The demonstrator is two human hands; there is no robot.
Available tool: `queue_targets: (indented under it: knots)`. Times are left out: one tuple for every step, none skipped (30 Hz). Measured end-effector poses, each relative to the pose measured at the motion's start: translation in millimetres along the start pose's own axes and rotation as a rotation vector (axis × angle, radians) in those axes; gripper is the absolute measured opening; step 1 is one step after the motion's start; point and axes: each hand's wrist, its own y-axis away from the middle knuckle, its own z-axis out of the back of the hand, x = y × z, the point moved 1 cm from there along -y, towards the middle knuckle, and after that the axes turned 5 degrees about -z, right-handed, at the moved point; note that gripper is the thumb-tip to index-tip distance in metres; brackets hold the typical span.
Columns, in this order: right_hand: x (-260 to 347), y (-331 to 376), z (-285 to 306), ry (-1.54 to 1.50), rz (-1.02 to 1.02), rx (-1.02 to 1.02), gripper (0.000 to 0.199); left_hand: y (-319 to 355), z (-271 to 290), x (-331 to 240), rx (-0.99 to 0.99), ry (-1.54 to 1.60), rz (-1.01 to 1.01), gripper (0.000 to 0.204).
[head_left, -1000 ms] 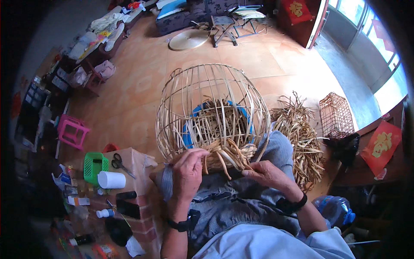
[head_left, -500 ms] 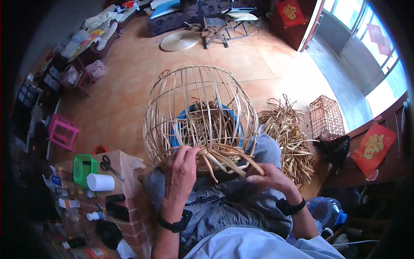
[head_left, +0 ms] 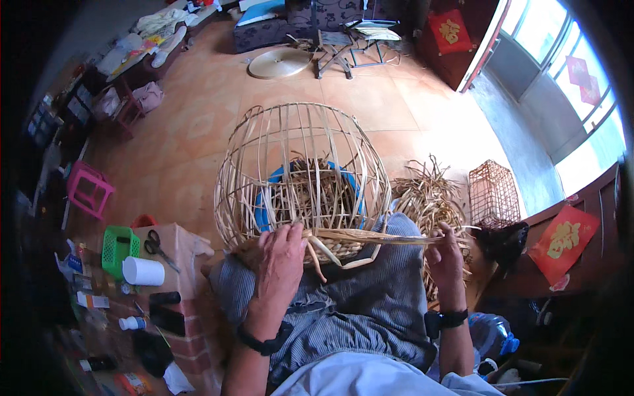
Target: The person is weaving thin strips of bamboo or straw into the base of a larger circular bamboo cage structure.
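Note:
A large round basket frame [head_left: 304, 165] of pale canes rests against my knees, with a woven band [head_left: 343, 248] along its near edge. My left hand [head_left: 282, 261] is closed on that edge, its fingertips hidden against the weave. Out to the right, my right hand [head_left: 446, 257] pinches the end of dry plant strands [head_left: 376, 235], stretched straight between both hands. Several loose strand ends [head_left: 323, 254] hang curled by the left hand. Behind the canes stands a blue tub [head_left: 262, 204] filled with dry strands.
A pile of dry strands [head_left: 429, 195] lies right of the basket, near a wire cage [head_left: 494, 191] and a black bag [head_left: 505, 244]. On the left, a low table [head_left: 188, 277] carries scissors [head_left: 156, 245], a white roll [head_left: 143, 270] and a green basket [head_left: 117, 251]. A pink stool [head_left: 91, 189] stands beyond.
My right hand has moved outward to the right and slightly up, pulling the bent strands into a straight length. My left hand stays on the basket's edge.

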Motion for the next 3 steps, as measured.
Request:
queue_targets:
  knots:
    - [2.4,-0.8,-1.0,0.096,-0.031,-0.003,0.043,-2.0,-5.2,1.9,0.040,0.001,0.030,0.032]
    - [5.1,-5.8,-3.0,0.368,-0.068,-0.056,0.048,-4.7,-12.3,5.1,0.081,0.002,0.059,0.033]
    - [4.9,-8.0,-5.0,0.362,-0.062,-0.051,0.048,-11.3,-15.9,9.1,0.119,-0.003,0.080,0.033]
